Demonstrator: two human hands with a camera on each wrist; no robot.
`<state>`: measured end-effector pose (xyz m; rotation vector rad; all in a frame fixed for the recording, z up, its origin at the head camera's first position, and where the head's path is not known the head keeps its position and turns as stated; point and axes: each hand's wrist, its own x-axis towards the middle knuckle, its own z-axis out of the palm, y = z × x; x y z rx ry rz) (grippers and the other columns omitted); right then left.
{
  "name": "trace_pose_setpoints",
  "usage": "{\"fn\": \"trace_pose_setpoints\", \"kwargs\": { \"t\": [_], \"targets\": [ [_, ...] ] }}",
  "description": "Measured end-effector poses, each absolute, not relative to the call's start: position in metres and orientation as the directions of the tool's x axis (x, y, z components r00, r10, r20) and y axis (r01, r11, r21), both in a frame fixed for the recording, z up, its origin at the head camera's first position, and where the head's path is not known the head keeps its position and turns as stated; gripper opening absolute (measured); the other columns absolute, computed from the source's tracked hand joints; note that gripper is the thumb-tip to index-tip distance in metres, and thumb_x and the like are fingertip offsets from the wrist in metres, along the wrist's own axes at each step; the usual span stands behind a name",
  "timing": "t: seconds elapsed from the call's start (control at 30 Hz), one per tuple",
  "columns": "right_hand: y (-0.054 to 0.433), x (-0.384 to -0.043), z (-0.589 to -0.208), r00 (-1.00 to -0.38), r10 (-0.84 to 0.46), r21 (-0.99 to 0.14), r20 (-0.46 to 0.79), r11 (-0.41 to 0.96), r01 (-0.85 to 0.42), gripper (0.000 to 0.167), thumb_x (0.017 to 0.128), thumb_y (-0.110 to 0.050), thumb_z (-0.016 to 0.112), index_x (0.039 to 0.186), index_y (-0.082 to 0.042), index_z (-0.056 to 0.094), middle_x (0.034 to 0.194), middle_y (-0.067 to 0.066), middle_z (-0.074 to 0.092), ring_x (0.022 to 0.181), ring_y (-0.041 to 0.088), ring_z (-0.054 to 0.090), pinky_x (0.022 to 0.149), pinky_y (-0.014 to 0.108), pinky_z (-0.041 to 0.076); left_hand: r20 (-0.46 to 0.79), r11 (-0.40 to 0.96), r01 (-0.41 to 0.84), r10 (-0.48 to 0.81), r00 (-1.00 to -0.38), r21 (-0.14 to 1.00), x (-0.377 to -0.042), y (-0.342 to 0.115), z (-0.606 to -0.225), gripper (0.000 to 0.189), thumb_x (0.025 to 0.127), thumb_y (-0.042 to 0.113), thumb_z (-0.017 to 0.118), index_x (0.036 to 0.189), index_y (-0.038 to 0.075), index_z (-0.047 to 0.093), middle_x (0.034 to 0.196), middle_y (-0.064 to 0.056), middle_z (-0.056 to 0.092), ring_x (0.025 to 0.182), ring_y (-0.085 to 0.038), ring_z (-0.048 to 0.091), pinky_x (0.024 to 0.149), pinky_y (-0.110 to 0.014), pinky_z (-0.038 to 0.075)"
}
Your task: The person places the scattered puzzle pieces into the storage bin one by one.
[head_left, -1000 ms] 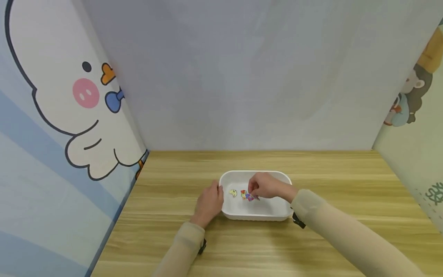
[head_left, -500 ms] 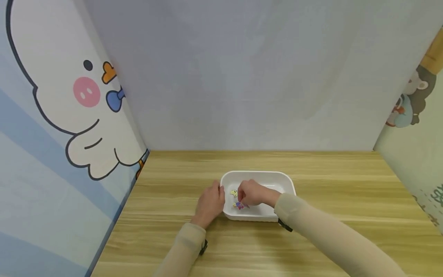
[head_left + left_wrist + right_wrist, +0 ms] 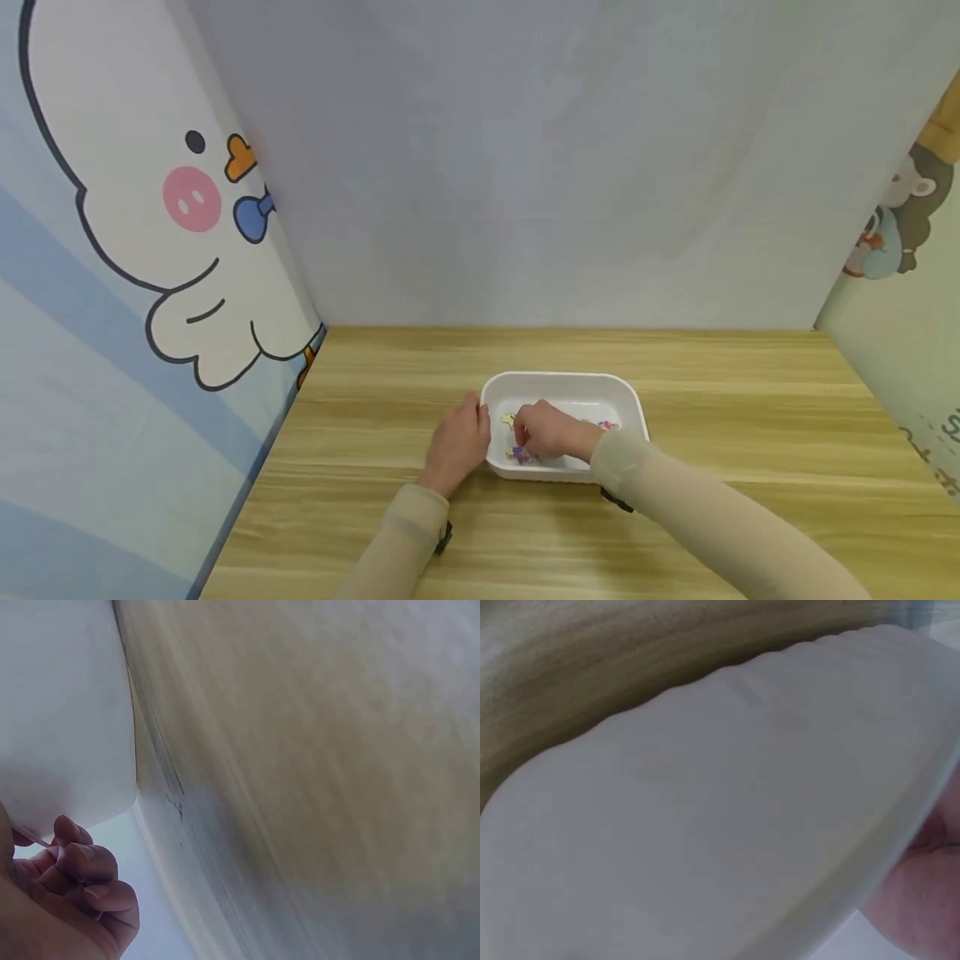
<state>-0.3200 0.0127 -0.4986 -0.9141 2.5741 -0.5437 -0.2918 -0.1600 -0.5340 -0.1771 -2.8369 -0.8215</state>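
A white rectangular plastic basin with rounded corners sits on the wooden table. My left hand grips its left rim; the left wrist view shows the curled fingers at the basin's edge. Inside the basin is my right hand, knuckles up and fingers bent downward. Several small colourful flat pieces lie just below its fingertips. A pale yellow piece is beside those fingers, and a pink one lies farther right. The right fingertips are hidden, so whether they pinch a piece does not show.
The wooden table extends around the basin. A grey-white wall closes off the back. Printed panels stand at both sides, a white cartoon duck on the left one. The basin's outer wall fills most of the right wrist view.
My right hand has moved left inside the basin, and the colourful pieces have shifted left and toward me. A pink piece now shows at the right. The left hand stays on the rim.
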Motion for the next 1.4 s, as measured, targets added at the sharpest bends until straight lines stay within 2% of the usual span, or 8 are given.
{"fn": "trace_pose_setpoints", "kwargs": {
  "t": [0.27, 0.4, 0.57, 0.73, 0.87, 1.07, 1.17, 1.4],
  "targets": [
    [0.013, -0.319, -0.505, -0.748, -0.636, -0.422, -0.192, 0.741, -0.522, 0.016, 0.076, 0.004, 0.066, 0.074, -0.012, 0.064, 0.072, -0.002, 0.059, 0.070, 0.016, 0.054, 0.069, 0.033, 0.047, 0.187, 0.845, 0.149, 0.059, -0.981, 0.514, -0.292, -0.159, -0.537, 0.019, 0.099, 0.025, 0.044, 0.094, 0.009, 0.053, 0.070, -0.005, 0.054, 0.061, -0.019, 0.054, 0.051, -0.035, 0.043],
    [0.017, -0.321, -0.502, -0.743, -0.656, -0.443, -0.132, 0.710, -0.547, 0.013, 0.078, 0.001, 0.069, 0.074, -0.010, 0.064, 0.070, -0.004, 0.057, 0.068, 0.014, 0.053, 0.067, 0.032, 0.046, 0.193, 0.843, 0.154, 0.061, -0.979, 0.515, -0.292, -0.158, -0.535, 0.019, 0.099, 0.024, 0.044, 0.094, 0.008, 0.052, 0.071, -0.006, 0.054, 0.061, -0.020, 0.055, 0.051, -0.036, 0.043],
    [0.033, -0.325, -0.493, -0.727, -0.687, -0.469, -0.011, 0.645, -0.603, 0.008, 0.080, -0.001, 0.070, 0.080, -0.007, 0.066, 0.075, -0.003, 0.062, 0.070, 0.014, 0.056, 0.066, 0.030, 0.047, 0.186, 0.843, 0.153, 0.064, -0.981, 0.515, -0.292, -0.157, -0.535, 0.019, 0.099, 0.025, 0.044, 0.095, 0.008, 0.053, 0.072, -0.005, 0.054, 0.062, -0.018, 0.054, 0.052, -0.034, 0.044],
    [0.063, -0.322, -0.470, -0.759, -0.652, -0.615, 0.008, 0.595, -0.517, 0.005, 0.084, -0.003, 0.069, 0.088, -0.005, 0.067, 0.085, 0.001, 0.066, 0.076, 0.014, 0.063, 0.066, 0.029, 0.050, 0.171, 0.843, 0.141, 0.059, -0.983, 0.519, -0.290, -0.157, -0.532, 0.019, 0.100, 0.024, 0.045, 0.095, 0.008, 0.053, 0.071, -0.004, 0.053, 0.061, -0.018, 0.053, 0.052, -0.034, 0.044],
    [0.096, -0.317, -0.455, -0.792, -0.610, -0.705, 0.033, 0.548, -0.451, 0.008, 0.086, -0.006, 0.070, 0.094, -0.006, 0.068, 0.088, 0.001, 0.066, 0.073, 0.014, 0.062, 0.063, 0.030, 0.050, 0.153, 0.846, 0.125, 0.051, -0.987, 0.518, -0.291, -0.157, -0.531, 0.019, 0.100, 0.024, 0.044, 0.097, 0.007, 0.053, 0.071, -0.004, 0.053, 0.060, -0.017, 0.052, 0.052, -0.033, 0.043],
    [0.146, -0.305, -0.441, -0.819, -0.566, -0.694, 0.095, 0.552, -0.462, 0.010, 0.084, -0.005, 0.071, 0.093, -0.007, 0.068, 0.087, -0.001, 0.066, 0.071, 0.015, 0.062, 0.065, 0.031, 0.051, 0.136, 0.852, 0.107, 0.042, -0.990, 0.513, -0.292, -0.156, -0.532, 0.020, 0.100, 0.024, 0.044, 0.098, 0.007, 0.053, 0.072, -0.005, 0.053, 0.062, -0.018, 0.052, 0.053, -0.035, 0.043],
    [0.169, -0.298, -0.436, -0.839, -0.538, -0.677, 0.082, 0.587, -0.443, 0.010, 0.083, -0.003, 0.071, 0.092, -0.007, 0.068, 0.086, -0.001, 0.066, 0.072, 0.015, 0.062, 0.065, 0.031, 0.051, 0.141, 0.851, 0.109, 0.042, -0.989, 0.513, -0.292, -0.156, -0.533, 0.019, 0.100, 0.024, 0.044, 0.097, 0.007, 0.053, 0.072, -0.005, 0.054, 0.061, -0.018, 0.052, 0.053, -0.036, 0.043],
    [0.209, -0.279, -0.445, -0.840, -0.543, -0.670, 0.020, 0.616, -0.414, 0.008, 0.087, -0.007, 0.068, 0.094, -0.005, 0.067, 0.087, 0.000, 0.066, 0.073, 0.015, 0.062, 0.063, 0.029, 0.050, 0.132, 0.849, 0.097, 0.033, -0.991, 0.519, -0.292, -0.155, -0.534, 0.019, 0.100, 0.025, 0.044, 0.097, 0.008, 0.052, 0.071, -0.004, 0.052, 0.061, -0.018, 0.051, 0.052, -0.035, 0.043]
  ]
}}
